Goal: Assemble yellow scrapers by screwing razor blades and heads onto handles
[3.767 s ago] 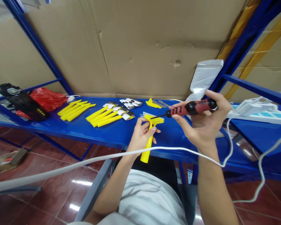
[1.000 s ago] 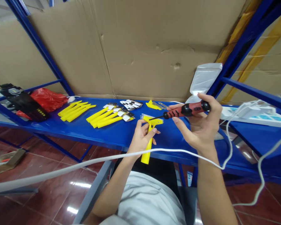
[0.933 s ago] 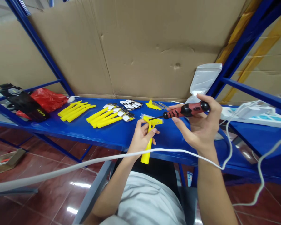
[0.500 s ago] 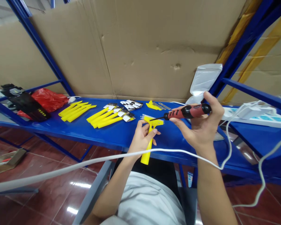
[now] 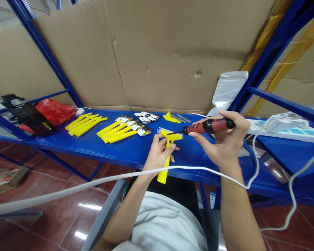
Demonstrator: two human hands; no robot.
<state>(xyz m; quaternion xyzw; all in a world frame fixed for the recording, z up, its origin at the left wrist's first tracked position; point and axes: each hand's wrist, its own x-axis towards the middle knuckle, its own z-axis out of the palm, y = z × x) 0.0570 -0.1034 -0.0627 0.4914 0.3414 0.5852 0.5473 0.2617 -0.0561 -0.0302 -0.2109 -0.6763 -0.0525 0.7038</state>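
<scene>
My left hand is closed around a yellow T-shaped scraper, its wide head up and its handle pointing down towards me. Along the head shows a clear strip with small holes. In my right hand lies a red and black screwdriver, held by its handle with the thumb beneath. Its dark shaft points left, and the tip meets the scraper's head near the middle; whether it sits in a screw is too small to tell. Behind the scraper rest a yellow piece and several thin blades.
On the blue table lie several yellow handles, yellow scrapers with white-and-black covers, and loose covers. A black bottle leans by a red bag. A white cable crosses before my arms; a power strip is right.
My right index finger has come down and curled closer over the end of the screwdriver's handle. The left hand and the scraper have stayed in place.
</scene>
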